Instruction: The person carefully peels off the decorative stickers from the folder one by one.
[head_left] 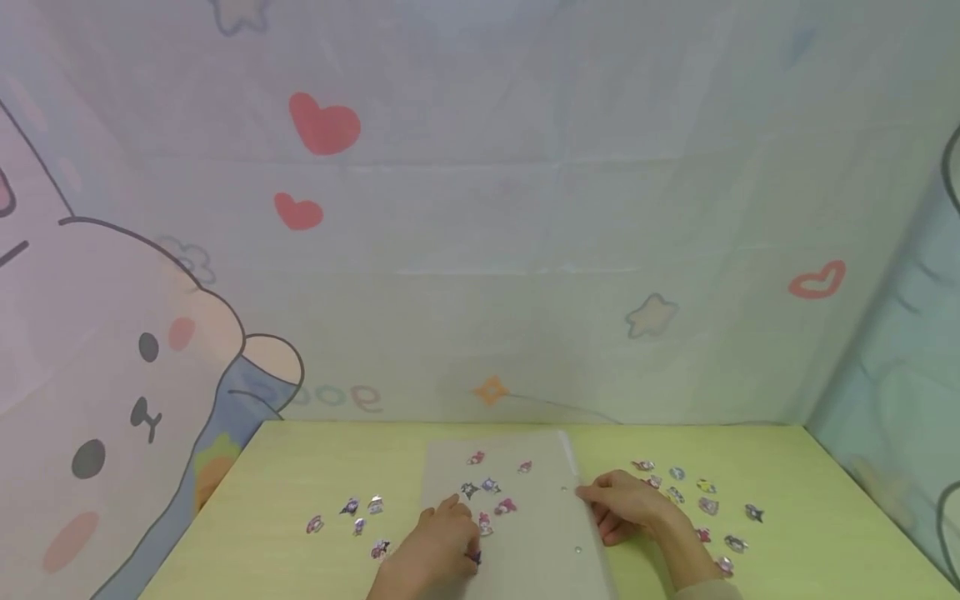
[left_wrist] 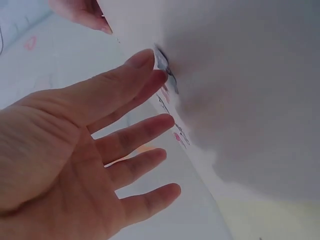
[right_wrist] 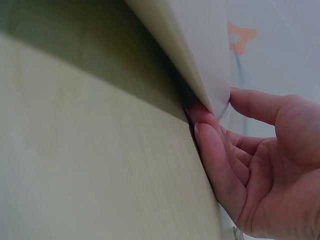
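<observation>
A white sheet [head_left: 525,567] lies on the table with several small cartoon-character stickers [head_left: 506,506] scattered over its left and upper parts. My left hand [head_left: 442,537] is low over the sheet's left side. Its thumb and index finger pinch a small dark sticker [left_wrist: 166,69] at the sheet's surface, while the other fingers spread apart. At the sheet's right edge, my right hand [head_left: 626,508] grips that edge. The right wrist view shows thumb above and curled fingers [right_wrist: 212,150] below the raised edge of the sheet [right_wrist: 202,60].
More loose stickers lie on the pale yellow table [head_left: 285,467]: a group [head_left: 360,527] left of the sheet and a larger group [head_left: 708,506] beyond my right hand. A printed cloth [head_left: 480,208] hangs behind the table.
</observation>
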